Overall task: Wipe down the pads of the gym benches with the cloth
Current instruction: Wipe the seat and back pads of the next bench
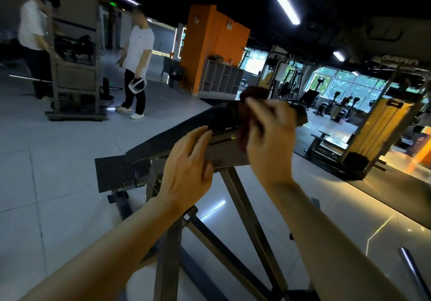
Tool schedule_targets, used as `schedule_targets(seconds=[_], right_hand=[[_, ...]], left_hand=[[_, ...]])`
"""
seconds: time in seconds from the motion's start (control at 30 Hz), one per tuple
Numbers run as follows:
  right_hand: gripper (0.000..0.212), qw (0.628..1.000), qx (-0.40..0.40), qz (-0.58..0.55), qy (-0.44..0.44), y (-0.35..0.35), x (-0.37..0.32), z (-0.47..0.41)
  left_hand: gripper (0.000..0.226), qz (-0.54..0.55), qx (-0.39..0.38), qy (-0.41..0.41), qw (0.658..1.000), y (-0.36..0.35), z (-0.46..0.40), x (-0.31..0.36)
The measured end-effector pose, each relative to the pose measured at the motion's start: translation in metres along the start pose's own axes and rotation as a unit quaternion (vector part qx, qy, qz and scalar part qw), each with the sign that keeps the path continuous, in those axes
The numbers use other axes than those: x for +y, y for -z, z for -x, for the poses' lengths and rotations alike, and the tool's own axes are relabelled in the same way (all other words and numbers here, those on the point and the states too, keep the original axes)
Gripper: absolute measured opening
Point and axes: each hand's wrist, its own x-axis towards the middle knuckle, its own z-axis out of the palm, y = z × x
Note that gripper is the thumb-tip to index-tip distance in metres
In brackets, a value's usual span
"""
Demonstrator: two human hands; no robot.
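A sloping black bench pad (186,128) on a grey steel frame (235,184) fills the middle of the head view. My right hand (270,142) is shut on a dark red cloth (253,93), held against the upper part of the pad; the cloth is blurred and partly hidden by my fingers. My left hand (189,172) grips the near side edge of the pad and frame, fingers curled over it. The pad's top end (300,114) shows beyond my right hand.
A checker-plate footplate (116,174) sits at the bench's low end. Two people in white shirts stand at the far left by a metal rack (74,72). An orange column (210,48), a cubby shelf (221,79) and a yellow weight machine (377,132) stand behind.
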Motion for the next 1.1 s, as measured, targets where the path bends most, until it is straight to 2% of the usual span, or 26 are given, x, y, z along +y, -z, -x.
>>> schedule_targets(seconds=[0.07, 0.13, 0.2, 0.3, 0.43, 0.47, 0.6, 0.63, 0.7, 0.8, 0.93, 1.0, 1.1], right_hand=[[0.038, 0.998, 0.0, -0.012, -0.063, 0.01, 0.015, -0.017], [0.042, 0.994, -0.069, -0.023, -0.085, 0.007, 0.017, -0.023], [0.044, 0.994, -0.1, -0.009, -0.043, -0.003, 0.014, -0.015], [0.047, 0.995, -0.098, 0.003, 0.012, -0.002, 0.031, -0.005], [0.051, 0.988, -0.078, 0.004, -0.136, 0.007, 0.059, -0.015], [0.05, 0.988, -0.079, -0.002, -0.129, 0.005, 0.053, -0.014], [0.047, 0.995, -0.093, -0.034, 0.014, -0.003, 0.049, 0.003], [0.048, 0.995, -0.093, -0.032, 0.007, -0.002, 0.06, 0.0], [0.056, 0.995, -0.077, -0.018, -0.064, -0.002, 0.089, -0.012], [0.057, 0.988, -0.045, -0.019, -0.144, -0.004, 0.117, -0.021], [0.041, 0.994, -0.062, -0.068, -0.055, -0.011, 0.121, -0.006], [0.041, 0.994, -0.078, -0.065, -0.049, -0.01, 0.14, -0.01], [0.044, 0.988, -0.059, -0.027, -0.139, -0.002, 0.18, -0.028]], left_hand=[[0.059, -0.005, -0.006, 0.0, 1.0, 0.002, 0.002, -0.001], [0.061, -0.005, 0.0, -0.02, 1.0, 0.002, -0.004, 0.003], [0.064, -0.005, 0.001, -0.046, 0.999, -0.001, -0.01, 0.009], [0.069, -0.015, 0.002, -0.076, 0.997, -0.007, -0.017, 0.016], [0.065, -0.04, 0.011, -0.103, 0.994, -0.012, -0.027, 0.022], [0.065, -0.045, 0.016, -0.115, 0.992, -0.014, -0.029, 0.023], [0.064, -0.062, 0.041, -0.159, 0.984, -0.023, -0.037, 0.026], [0.062, -0.075, 0.043, -0.169, 0.982, -0.024, -0.038, 0.027], [0.059, -0.111, 0.04, -0.189, 0.975, -0.027, -0.041, 0.028], [0.062, -0.145, 0.03, -0.22, 0.964, -0.033, -0.044, 0.035], [0.064, -0.167, 0.002, -0.244, 0.955, -0.05, -0.047, 0.052], [0.066, -0.203, -0.033, -0.244, 0.948, -0.061, -0.05, 0.059], [0.074, -0.285, -0.096, -0.252, 0.92, -0.081, -0.058, 0.071]])
